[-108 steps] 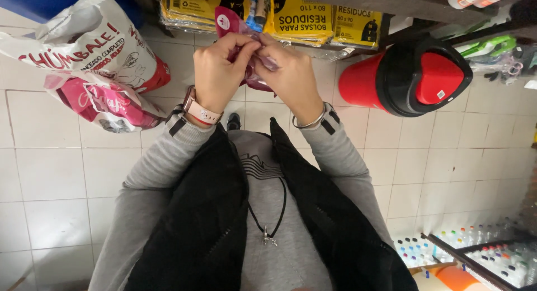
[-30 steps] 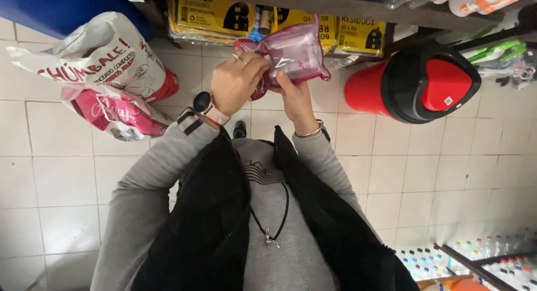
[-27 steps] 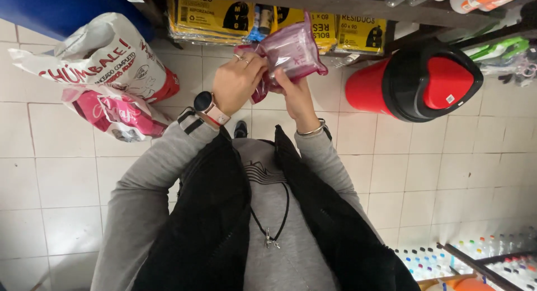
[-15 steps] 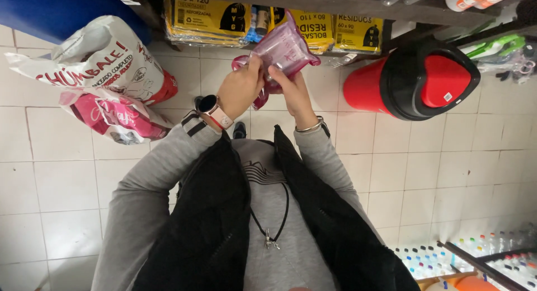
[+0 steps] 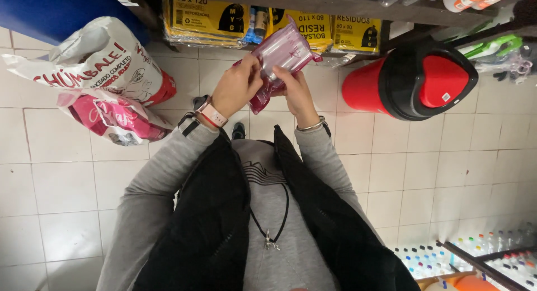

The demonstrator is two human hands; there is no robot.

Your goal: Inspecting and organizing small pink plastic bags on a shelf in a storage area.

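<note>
Red bin with black lid [image 5: 411, 81], yellow bag packs [image 5: 210, 20] on shelf, white-and-pink sacks [image 5: 103, 81], tiled floor [image 5: 67, 190], bottles [image 5: 442, 257].

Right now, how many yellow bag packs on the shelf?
3 in view: one yellow pack above the left hand, one behind the pink packet both hands hold, one beside the red bin. More may be hidden behind.
</note>
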